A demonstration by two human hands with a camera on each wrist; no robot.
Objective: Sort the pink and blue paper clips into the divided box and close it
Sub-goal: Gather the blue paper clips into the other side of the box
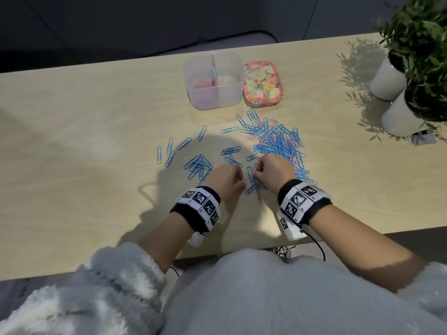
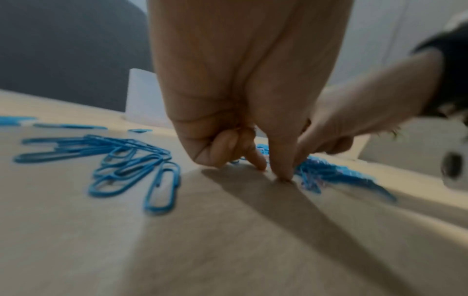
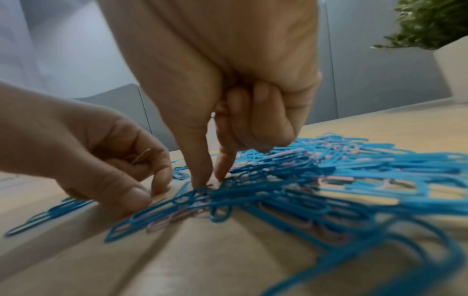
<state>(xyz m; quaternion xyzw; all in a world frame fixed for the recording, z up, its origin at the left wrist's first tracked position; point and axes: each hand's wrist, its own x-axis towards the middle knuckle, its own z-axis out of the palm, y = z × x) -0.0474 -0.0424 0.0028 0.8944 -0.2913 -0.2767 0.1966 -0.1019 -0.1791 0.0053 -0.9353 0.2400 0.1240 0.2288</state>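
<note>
The clear divided box [image 1: 229,97] stands open at the back of the table, with pink clips [image 1: 202,83] in its left compartment. Its floral lid [image 1: 263,84] lies just to its right. A mixed pile of blue and pink clips [image 1: 278,143] spreads in front of them, and loose blue clips [image 1: 196,165] lie to the left. My left hand [image 1: 238,175] holds a few pink clips [image 3: 140,157] in its curled fingers while its thumb and a fingertip touch the table. My right hand [image 3: 210,180] pinches a clip at the pile's near edge; the clip's colour is unclear.
Two white pots with green plants [image 1: 387,78] stand at the table's right end. The table's front edge [image 1: 96,262] runs close to my body. Bare wood lies to the left of the scattered blue clips.
</note>
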